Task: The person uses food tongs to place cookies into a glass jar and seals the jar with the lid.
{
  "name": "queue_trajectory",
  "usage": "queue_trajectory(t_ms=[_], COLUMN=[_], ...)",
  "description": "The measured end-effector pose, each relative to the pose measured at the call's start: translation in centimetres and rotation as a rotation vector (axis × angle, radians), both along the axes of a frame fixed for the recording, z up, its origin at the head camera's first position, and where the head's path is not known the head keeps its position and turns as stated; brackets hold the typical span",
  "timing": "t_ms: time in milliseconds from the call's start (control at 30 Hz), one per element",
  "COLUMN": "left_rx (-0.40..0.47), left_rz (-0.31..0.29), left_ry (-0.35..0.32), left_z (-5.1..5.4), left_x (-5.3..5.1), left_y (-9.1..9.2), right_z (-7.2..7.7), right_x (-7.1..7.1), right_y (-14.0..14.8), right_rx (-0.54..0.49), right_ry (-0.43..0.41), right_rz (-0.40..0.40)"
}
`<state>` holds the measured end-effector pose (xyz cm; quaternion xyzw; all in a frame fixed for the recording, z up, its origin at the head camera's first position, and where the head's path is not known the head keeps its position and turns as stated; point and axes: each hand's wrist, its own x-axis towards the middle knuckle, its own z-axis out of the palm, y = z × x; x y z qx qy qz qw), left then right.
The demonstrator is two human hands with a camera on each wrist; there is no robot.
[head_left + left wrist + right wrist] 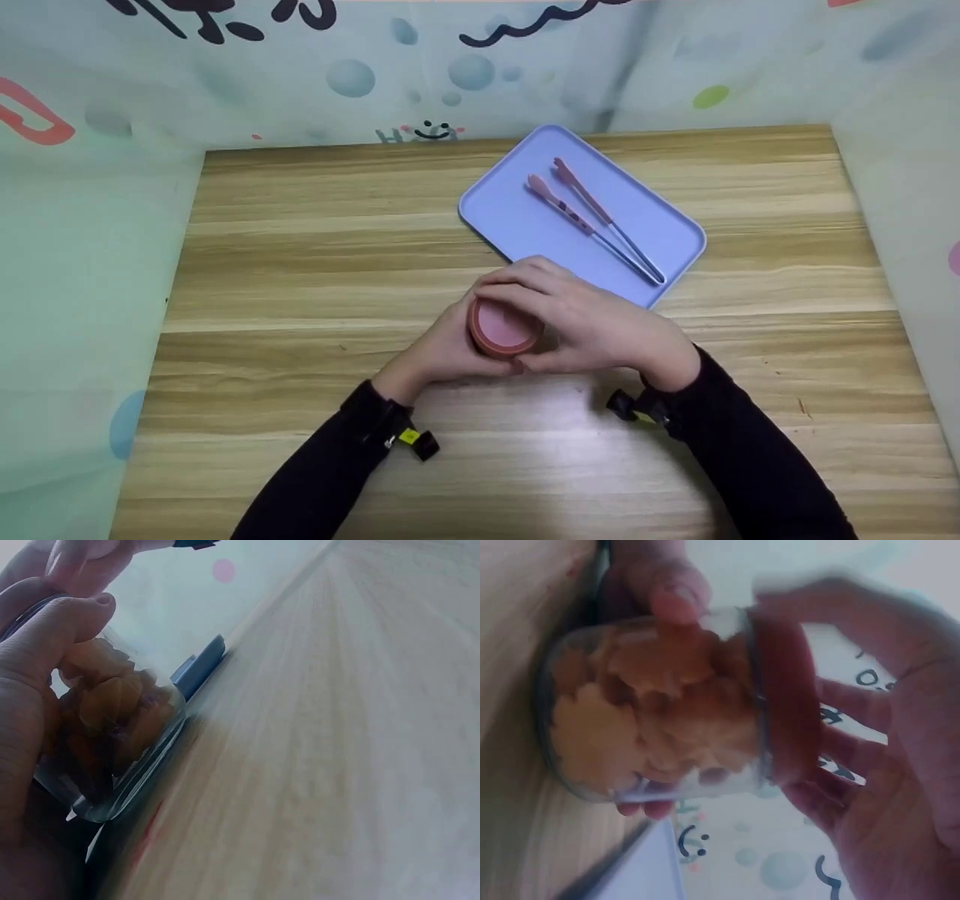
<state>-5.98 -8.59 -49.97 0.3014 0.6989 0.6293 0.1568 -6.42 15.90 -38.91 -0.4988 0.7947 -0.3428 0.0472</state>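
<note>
A clear jar (pixel 660 709) full of tan, scallop-edged pieces like cookies stands upright on the table in front of me. Its reddish-pink lid (pixel 507 327) is on top. My left hand (pixel 450 341) wraps round the jar's body, its thumb lying across the near side in the left wrist view. My right hand (pixel 600 322) grips the lid by its rim, with fingers on the far side and thumb on the near side. In the right wrist view the lid sits on the jar's mouth; whether it is loose I cannot tell.
Behind the jar lies a lavender tray (pixel 487 217), set at an angle. Pink-handled metal tongs (pixel 600 225) rest on it with their arms spread. Printed cloth walls (pixel 300 97) border the wooden table (pixel 300 247) at the back and sides.
</note>
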Motion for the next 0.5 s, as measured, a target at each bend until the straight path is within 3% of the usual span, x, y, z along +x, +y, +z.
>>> queue_trajectory(t_ms=[300,500], left_rx=[0.004,0.027], left_rz=[-0.005,-0.013], left_ry=[0.035,0.006], left_z=[-0.2,-0.3], left_x=[-0.1,-0.2], left_y=[-0.1,0.0], right_z=[-0.9,-0.3], right_x=[0.4,0.2], right_y=[-1.1,-0.1], right_rx=[0.028,0.072], right_ry=[0.119,0.08], right_rz=[-0.212,-0.206])
